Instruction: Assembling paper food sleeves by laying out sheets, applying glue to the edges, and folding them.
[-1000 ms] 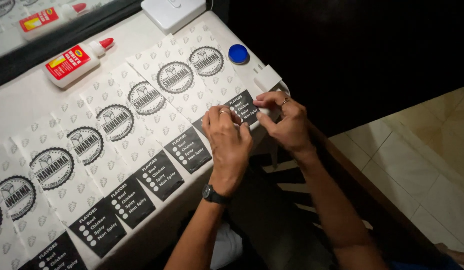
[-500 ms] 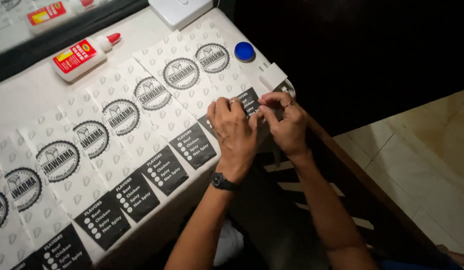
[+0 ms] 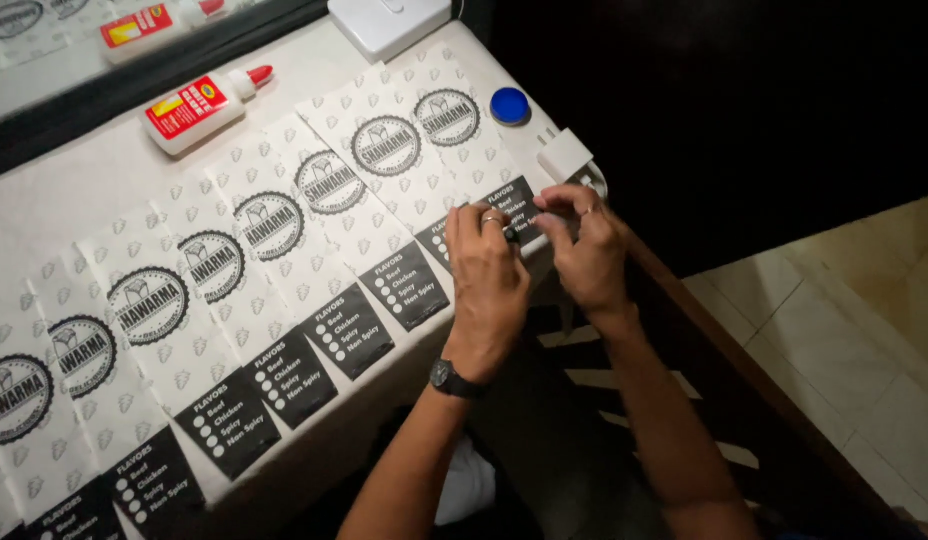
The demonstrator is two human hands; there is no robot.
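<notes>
Head view, looking down at a table covered in white paper. Both hands meet at the near right corner of the table, over the last paper sleeve (image 3: 454,160) in a row. The left hand (image 3: 487,280) lies palm down with its fingers pressed together, fingertips on the black checklist panel (image 3: 509,210) at the sleeve's near end; a ring sits on one finger and a dark wristwatch (image 3: 450,379) on the wrist. The right hand (image 3: 584,250), just beside the left and touching it at the fingertips, has thumb and forefinger curled together in a pinch at the panel's right edge; whether it holds the paper itself or a small tab cannot be told, since the fingers hide that spot.

Count of sleeves: at least eight white patterned sleeves, each bearing one round black emblem and one black panel, lie side by side and overlapping in a diagonal row running away to the left of the left hand; the farthest are cut off by the frame.

Beyond the fingertips of the right hand sits one small white block (image 3: 564,154), and farther beyond it one blue round cap (image 3: 510,105). One white box (image 3: 389,22) lies at the table's far edge. Well to the left of both hands lies one white glue bottle (image 3: 199,108) with a red tip, on its side; a second, similar bottle (image 3: 154,20) lies beyond it.
</notes>
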